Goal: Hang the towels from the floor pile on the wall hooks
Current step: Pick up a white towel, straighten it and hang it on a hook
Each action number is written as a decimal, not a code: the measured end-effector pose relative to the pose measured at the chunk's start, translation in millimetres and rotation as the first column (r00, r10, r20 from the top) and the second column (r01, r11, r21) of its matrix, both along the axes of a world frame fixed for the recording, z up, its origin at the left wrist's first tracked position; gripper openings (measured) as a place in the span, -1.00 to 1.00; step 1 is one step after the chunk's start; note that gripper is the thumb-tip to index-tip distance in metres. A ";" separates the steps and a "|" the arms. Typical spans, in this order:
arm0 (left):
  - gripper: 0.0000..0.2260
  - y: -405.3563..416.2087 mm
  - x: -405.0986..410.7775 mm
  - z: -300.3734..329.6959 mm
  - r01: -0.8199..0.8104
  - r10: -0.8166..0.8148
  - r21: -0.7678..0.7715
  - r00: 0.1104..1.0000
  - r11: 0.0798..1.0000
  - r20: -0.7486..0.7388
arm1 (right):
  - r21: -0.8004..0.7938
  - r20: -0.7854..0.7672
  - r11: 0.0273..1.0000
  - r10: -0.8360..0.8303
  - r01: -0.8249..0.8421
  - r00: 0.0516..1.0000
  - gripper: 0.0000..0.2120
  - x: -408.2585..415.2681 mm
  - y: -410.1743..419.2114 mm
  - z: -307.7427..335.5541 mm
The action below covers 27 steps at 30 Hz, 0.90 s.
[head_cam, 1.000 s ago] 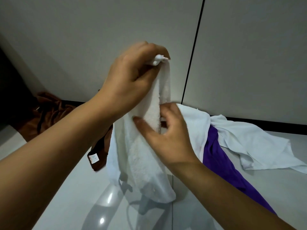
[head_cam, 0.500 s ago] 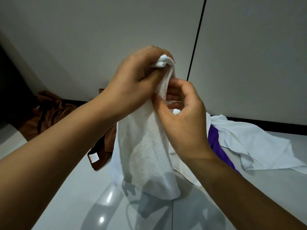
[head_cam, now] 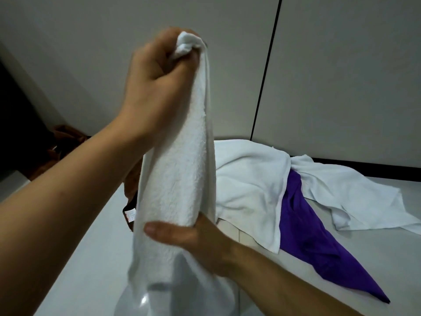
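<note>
A small white towel (head_cam: 180, 174) hangs in front of me, bunched at its top. My left hand (head_cam: 157, 87) grips that top end in a fist, raised before the wall. My right hand (head_cam: 200, 238) holds the towel lower down, thumb across its front and fingers behind it. On the floor behind lies the pile: a white towel (head_cam: 248, 179), a purple cloth (head_cam: 309, 233) partly under it, and another white towel (head_cam: 355, 197) to the right. No wall hooks are in view.
A brown towel (head_cam: 66, 142) with a white label lies on the floor at the left, partly hidden by my left arm. The grey wall (head_cam: 341, 76) has a dark vertical seam. The glossy floor (head_cam: 75, 270) reflects light near me.
My right hand has slid down from the towel's top to its lower part. My left hand has lifted the bunched top end higher.
</note>
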<state>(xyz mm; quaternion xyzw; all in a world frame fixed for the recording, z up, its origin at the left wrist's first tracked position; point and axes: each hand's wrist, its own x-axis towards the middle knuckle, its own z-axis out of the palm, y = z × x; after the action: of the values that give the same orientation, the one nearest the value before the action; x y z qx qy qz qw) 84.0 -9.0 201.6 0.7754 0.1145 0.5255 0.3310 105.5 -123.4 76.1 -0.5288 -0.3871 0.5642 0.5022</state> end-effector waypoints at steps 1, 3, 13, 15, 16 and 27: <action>-0.83 1.1 -1.6 0.4 -0.015 0.015 -0.017 1.000 1.000 -0.001 | -0.054 0.014 0.998 0.037 -0.036 0.999 -0.34 -5.3 -1.0 -3.6; -0.80 2.2 -4.6 0.8 -0.032 0.032 -0.055 0.999 0.998 0.005 | -0.147 0.034 0.985 0.100 -0.094 0.994 -0.10 -11.0 -7.0 -8.8; -0.94 18.4 -21.4 12.1 -0.085 0.098 -0.235 0.994 0.968 0.041 | 0.120 0.036 0.991 -0.061 0.056 0.997 -0.40 13.0 -19.5 -16.7; -0.91 18.9 -24.1 12.0 -0.079 0.092 -0.230 0.995 0.970 0.047 | 0.089 0.060 0.996 0.004 -0.009 0.998 -0.41 23.7 -21.8 -18.5; -0.90 18.8 -25.0 12.2 -0.069 0.086 -0.233 0.994 0.970 0.061 | 0.063 0.072 0.997 0.038 -0.043 0.997 -0.40 27.0 -21.7 -22.6; -0.86 25.0 -26.1 6.1 -0.073 0.099 -0.242 0.990 0.967 0.098 | -0.163 0.424 0.984 0.132 -0.068 0.896 -0.54 48.2 -11.3 -42.5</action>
<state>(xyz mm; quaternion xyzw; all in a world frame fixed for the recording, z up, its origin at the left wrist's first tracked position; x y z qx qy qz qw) 57.9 16.0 207.7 0.6945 0.1920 0.5635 0.4041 153.7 -134.7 33.6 -0.6553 -0.4737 0.4841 0.3343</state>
